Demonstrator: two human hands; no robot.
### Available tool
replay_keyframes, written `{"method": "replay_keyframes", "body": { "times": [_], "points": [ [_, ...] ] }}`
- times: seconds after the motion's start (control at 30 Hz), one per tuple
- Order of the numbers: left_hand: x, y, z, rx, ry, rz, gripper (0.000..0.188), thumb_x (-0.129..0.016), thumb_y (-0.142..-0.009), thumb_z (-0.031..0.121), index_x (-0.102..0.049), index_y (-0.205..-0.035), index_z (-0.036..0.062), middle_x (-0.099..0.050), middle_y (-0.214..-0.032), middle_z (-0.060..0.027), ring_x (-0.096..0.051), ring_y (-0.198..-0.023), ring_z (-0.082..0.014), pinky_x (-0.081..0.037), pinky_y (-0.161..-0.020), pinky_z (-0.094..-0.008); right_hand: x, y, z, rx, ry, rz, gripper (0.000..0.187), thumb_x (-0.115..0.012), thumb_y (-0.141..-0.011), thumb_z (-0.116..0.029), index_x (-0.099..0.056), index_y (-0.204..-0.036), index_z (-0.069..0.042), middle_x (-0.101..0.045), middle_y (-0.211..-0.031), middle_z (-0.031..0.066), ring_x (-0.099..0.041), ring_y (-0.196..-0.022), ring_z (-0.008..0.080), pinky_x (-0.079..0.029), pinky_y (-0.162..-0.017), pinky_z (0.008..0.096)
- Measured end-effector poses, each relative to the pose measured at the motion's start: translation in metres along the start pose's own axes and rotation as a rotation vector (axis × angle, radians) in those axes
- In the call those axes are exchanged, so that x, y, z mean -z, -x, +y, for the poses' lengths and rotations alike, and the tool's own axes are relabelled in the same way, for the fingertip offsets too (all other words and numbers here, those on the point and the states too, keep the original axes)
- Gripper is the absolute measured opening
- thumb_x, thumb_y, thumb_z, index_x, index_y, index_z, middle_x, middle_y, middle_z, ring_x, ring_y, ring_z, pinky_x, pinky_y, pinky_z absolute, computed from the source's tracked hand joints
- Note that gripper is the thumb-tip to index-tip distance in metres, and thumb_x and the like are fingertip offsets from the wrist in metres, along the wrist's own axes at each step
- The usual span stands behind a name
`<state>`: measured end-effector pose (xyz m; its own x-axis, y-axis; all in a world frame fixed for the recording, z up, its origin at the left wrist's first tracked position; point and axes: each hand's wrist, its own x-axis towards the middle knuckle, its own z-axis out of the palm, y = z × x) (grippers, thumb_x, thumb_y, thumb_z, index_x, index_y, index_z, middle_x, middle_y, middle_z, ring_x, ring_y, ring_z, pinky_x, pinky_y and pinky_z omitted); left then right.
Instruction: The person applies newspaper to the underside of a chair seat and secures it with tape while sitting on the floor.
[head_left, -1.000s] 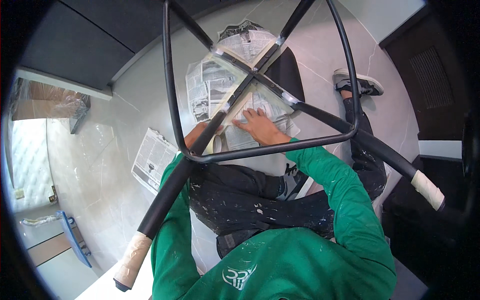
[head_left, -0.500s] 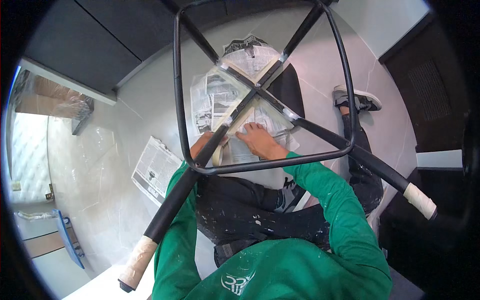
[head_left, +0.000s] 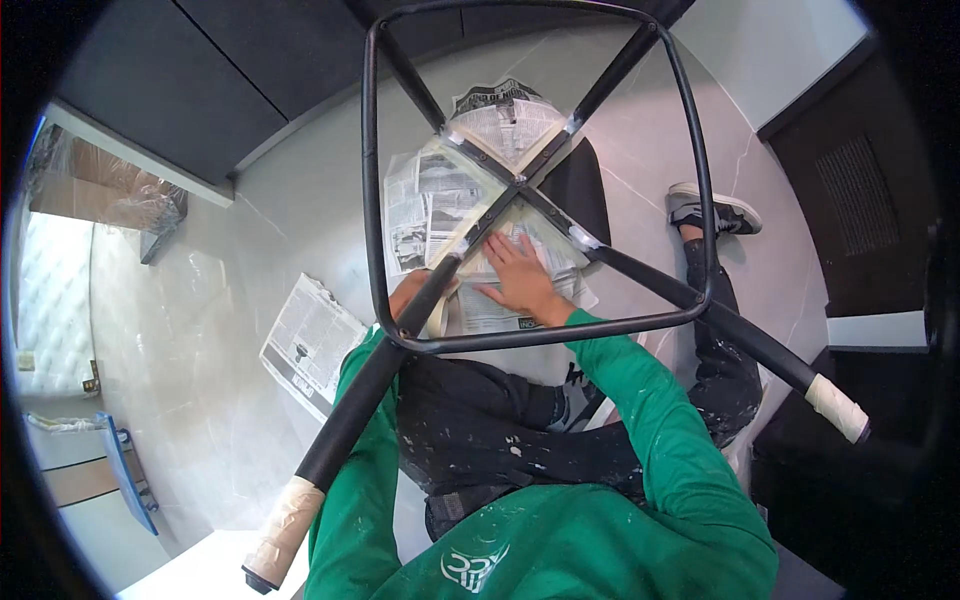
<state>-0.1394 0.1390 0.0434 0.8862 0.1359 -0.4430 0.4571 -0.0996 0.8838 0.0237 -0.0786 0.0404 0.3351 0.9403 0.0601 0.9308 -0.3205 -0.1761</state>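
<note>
An upturned black metal stool [head_left: 437, 303] stands in front of me, its crossed bars over a seat covered with newspaper [head_left: 455, 205] and strips of pale masking tape [head_left: 545, 232]. My right hand [head_left: 522, 276] lies palm down on the paper near the bars' crossing, fingers spread. My left hand [head_left: 408, 290] is partly hidden behind the near left leg. It grips a roll of masking tape [head_left: 438, 318] at the near edge of the seat; its fingertips are hard to see. Uncovered black seat [head_left: 583, 190] shows at the right.
A square black ring [head_left: 540, 335] joins the stool legs around my forearms. Wrapped leg ends [head_left: 285, 530] point toward me on both sides. A loose newspaper sheet [head_left: 312, 340] lies on the floor to the left. Dark cabinets [head_left: 200, 90] line the far side.
My right hand has flattened and spread its fingers, sliding slightly forward on the newspaper. My left hand stays by the tape roll. The whole view has shifted slightly.
</note>
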Motion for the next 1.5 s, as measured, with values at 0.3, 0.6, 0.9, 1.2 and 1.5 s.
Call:
{"method": "replay_keyframes", "body": {
  "times": [0.3,0.6,0.9,1.2,1.5],
  "points": [
    [0.009,-0.015,-0.040,-0.002,0.006,0.090,0.056,-0.074,-0.094,0.051,-0.075,-0.097,-0.0044,-0.072,-0.085,-0.0063,-0.064,-0.081,-0.0147,-0.050,-0.076,-0.0334,0.010,-0.016,0.029,-0.163,-0.013,0.188,0.080,-0.058,-0.099,-0.054,-0.046,-0.149,0.008,-0.046,-0.156,0.0226,-0.038,-0.148,0.0346,-0.034,-0.117,0.0487],
    [-0.002,-0.021,-0.038,0.018,-0.009,0.100,0.053,-0.075,-0.094,0.048,-0.076,-0.105,-0.0036,-0.075,-0.092,-0.0119,-0.069,-0.087,-0.0180,-0.052,-0.083,-0.0347,0.023,-0.023,0.037,-0.215,0.027,0.104,0.069,-0.060,-0.100,-0.044,-0.051,-0.146,0.005,-0.050,-0.152,0.0206,-0.046,-0.137,0.0335,-0.039,-0.109,0.0462],
    [-0.018,-0.045,-0.045,-0.103,-0.210,0.129,0.045,-0.077,-0.091,0.044,-0.077,-0.105,0.0012,-0.077,-0.090,-0.0147,-0.074,-0.086,-0.0236,-0.054,-0.081,-0.0386,0.005,-0.001,0.045,-0.162,0.014,0.150,0.067,-0.064,-0.097,-0.038,-0.050,-0.148,0.004,-0.047,-0.156,0.0198,-0.041,-0.145,0.0337,-0.035,-0.115,0.0476],
    [-0.032,-0.058,-0.086,-0.308,-0.422,0.445,0.030,-0.079,-0.083,0.034,-0.076,-0.098,0.0079,-0.074,-0.085,-0.0189,-0.075,-0.083,-0.0345,-0.057,-0.075,-0.0453,-0.004,-0.014,0.032,-0.204,0.037,0.191,0.067,-0.067,-0.094,-0.038,-0.051,-0.147,0.002,-0.045,-0.158,0.0189,-0.040,-0.145,0.0332,-0.037,-0.111,0.0482],
    [-0.039,-0.039,-0.048,-0.158,-0.443,0.358,0.034,-0.078,-0.086,0.030,-0.074,-0.111,0.0075,-0.074,-0.097,-0.0203,-0.074,-0.094,-0.0346,-0.057,-0.083,-0.0438,0.006,-0.012,0.018,-0.211,-0.152,0.307,0.035,-0.073,-0.088,-0.027,-0.067,-0.112,-0.002,-0.061,-0.125,0.0177,-0.055,-0.117,0.0372,-0.044,-0.097,0.0501]
  ]
}}
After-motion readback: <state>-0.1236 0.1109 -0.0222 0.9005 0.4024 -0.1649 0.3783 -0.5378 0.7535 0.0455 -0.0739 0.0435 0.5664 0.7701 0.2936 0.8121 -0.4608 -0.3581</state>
